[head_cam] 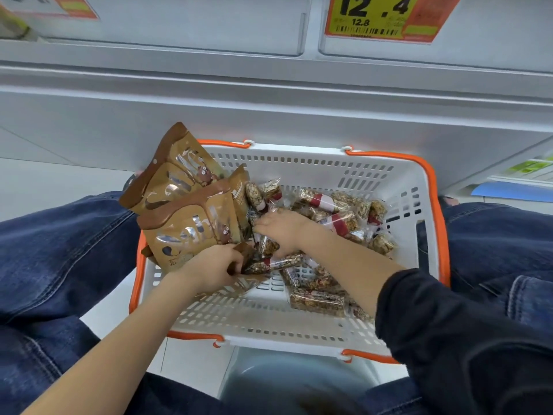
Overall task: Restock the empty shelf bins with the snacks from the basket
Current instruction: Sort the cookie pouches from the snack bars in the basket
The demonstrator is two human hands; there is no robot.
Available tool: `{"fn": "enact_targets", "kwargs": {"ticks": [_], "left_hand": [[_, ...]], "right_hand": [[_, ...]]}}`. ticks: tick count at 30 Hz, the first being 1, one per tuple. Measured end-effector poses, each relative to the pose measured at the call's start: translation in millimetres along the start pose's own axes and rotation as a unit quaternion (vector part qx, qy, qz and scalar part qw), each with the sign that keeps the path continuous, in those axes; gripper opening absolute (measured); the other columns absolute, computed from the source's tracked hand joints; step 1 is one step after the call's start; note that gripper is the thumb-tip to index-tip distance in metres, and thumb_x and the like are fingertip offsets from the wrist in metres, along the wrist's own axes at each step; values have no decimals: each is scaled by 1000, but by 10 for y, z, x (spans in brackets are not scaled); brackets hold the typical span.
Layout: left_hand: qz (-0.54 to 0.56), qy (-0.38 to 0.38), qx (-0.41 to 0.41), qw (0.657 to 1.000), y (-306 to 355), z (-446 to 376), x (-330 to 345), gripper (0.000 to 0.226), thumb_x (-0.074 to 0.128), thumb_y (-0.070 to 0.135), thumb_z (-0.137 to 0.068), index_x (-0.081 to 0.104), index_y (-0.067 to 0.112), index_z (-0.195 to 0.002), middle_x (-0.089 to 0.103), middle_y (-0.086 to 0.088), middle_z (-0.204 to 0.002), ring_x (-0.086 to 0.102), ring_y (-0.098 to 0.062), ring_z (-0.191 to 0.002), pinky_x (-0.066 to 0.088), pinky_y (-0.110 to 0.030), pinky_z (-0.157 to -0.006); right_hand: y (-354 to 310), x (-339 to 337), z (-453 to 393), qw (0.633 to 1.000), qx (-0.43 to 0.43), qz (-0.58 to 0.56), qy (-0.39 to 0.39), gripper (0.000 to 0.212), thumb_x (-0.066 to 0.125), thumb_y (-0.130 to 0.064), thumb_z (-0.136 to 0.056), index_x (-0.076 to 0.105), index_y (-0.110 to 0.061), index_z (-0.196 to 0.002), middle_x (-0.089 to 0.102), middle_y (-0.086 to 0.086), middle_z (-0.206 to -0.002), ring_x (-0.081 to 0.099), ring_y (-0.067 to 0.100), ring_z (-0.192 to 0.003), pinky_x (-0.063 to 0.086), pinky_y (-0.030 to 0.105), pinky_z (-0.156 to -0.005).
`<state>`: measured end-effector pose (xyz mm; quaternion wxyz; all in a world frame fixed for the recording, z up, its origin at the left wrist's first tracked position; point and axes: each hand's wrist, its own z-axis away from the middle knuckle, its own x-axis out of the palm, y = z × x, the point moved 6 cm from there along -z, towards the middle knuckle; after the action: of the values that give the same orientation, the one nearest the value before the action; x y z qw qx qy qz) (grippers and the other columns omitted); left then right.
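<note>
A white basket [299, 327] with orange handles stands on the floor between my knees. Several brown snack bags [185, 226] stand fanned against its left wall. My left hand [214, 269] grips the bottom edges of those bags. Many clear-wrapped granola bars [338, 218] with red bands lie across the basket's middle and right. My right hand [282, 230] reaches among the bars beside the bags, fingers curled down onto them; whether it holds one is hidden.
A grey shelf front [269, 94] runs across just beyond the basket. Above it are clear bin fronts with a yellow and orange price tag [386, 16]. My denim-clad legs [59, 250] flank the basket on both sides.
</note>
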<state>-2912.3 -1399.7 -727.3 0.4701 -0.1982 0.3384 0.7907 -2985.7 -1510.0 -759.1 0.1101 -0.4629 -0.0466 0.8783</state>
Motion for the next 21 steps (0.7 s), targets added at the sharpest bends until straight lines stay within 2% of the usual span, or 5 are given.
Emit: {"fn": "enact_targets", "kwargs": {"ticks": [2,5,9,14,21], "left_hand": [[-3,16,-2,1000,-34,23,-1,4,63,16,-84,62,18,-88,57,3,-94,51,-16,-95,38,-22,-76],[-2,25,-5,1000,-59,26,-6,23,61,21,-87,63,24,-110,62,1,-116,53,-16,-115,42,-23,-88],[-4,42,4,999,-86,-14,-59,46,62,24,-86,53,26,-131,55,4,-129,55,-13,-114,42,-21,-94],[17,42,-1,999,-124,-15,-76,54,65,24,-84,49,26,-135,52,4,-133,53,-11,-117,38,-17,-95],[28,49,-6,998,-130,2,-77,52,66,22,-83,52,24,-133,54,2,-129,55,-15,-114,43,-21,-94]], "right_hand": [[-17,156,-169,998,15,35,-57,77,66,-35,-85,26,-18,-148,24,3,-156,22,22,-142,32,48,-109],[-42,312,-305,992,36,74,-94,75,60,-29,-89,18,-25,-151,10,-2,-159,10,23,-142,34,51,-105],[-76,397,-420,983,42,131,-124,81,62,-29,-90,8,-34,-151,-6,-4,-160,-7,26,-144,38,50,-94],[-105,339,-519,974,45,200,-100,68,50,-9,-88,26,-28,-148,-9,1,-159,0,31,-142,44,32,-63],[-98,383,-368,981,27,140,-131,85,47,9,-87,16,-42,-148,-14,8,-158,6,51,-139,55,41,-72]]}}
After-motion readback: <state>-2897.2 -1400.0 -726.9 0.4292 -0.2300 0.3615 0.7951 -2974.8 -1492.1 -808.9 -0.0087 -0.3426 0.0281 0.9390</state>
